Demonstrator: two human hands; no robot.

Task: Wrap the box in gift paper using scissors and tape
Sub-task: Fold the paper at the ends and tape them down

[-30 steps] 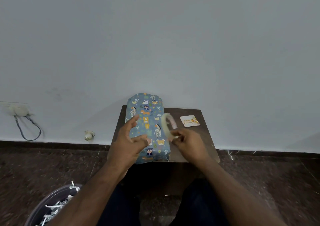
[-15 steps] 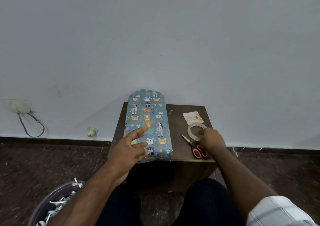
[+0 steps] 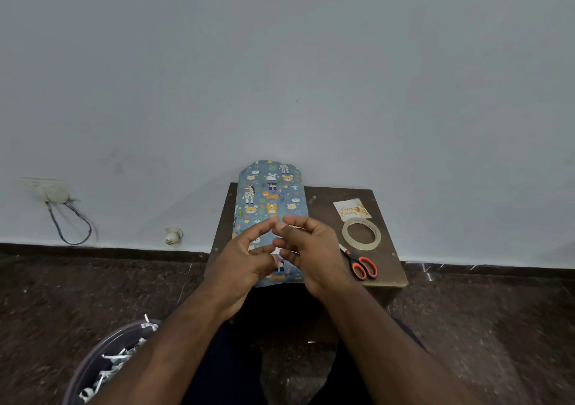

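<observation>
The box (image 3: 270, 193), wrapped in blue paper with animal prints, lies lengthwise on a small dark table (image 3: 323, 205), its far end past the table's back edge. Both hands meet above the box's near half. My right hand (image 3: 306, 253) pinches a short strip of clear tape (image 3: 294, 227) between thumb and forefinger. My left hand (image 3: 245, 257) has its fingertips at the strip's left end; its grip is hard to make out. The tape roll (image 3: 361, 235) lies flat on the table's right side, and the orange-handled scissors (image 3: 361, 264) lie just in front of it.
A small "Happy Birthday" card (image 3: 352, 209) lies behind the tape roll. A bin (image 3: 102, 361) with paper scraps stands on the dark floor at the lower left. A wall socket with a looped cable (image 3: 62, 205) is at the left.
My right hand set the tape roll down on the table's right side, then came back over the box with a strip of tape. My left hand rose to meet it.
</observation>
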